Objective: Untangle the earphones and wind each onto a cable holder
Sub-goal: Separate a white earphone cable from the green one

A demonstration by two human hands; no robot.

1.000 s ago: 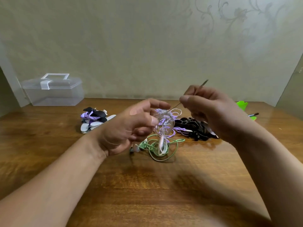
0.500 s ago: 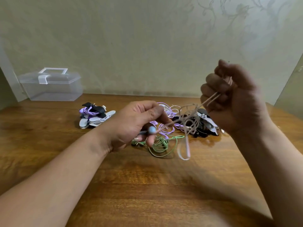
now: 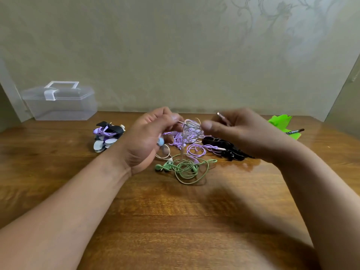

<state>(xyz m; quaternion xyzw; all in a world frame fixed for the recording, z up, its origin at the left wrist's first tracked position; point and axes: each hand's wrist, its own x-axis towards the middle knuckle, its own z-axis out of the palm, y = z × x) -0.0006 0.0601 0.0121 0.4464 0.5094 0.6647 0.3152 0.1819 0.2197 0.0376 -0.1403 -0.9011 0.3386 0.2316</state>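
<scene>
The light is soft and even, not very bright. The wooden table (image 3: 175, 221) shines a little at 3 o'clock. A dark shadow lies under the right hand (image 3: 241, 133), which looks blurry. The edges bend outward, and the forearms look stretched at 6 o'clock.

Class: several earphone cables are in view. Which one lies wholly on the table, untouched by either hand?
The green earphones, coiled nearest the person; the pale cable is held up between both hands.
</scene>
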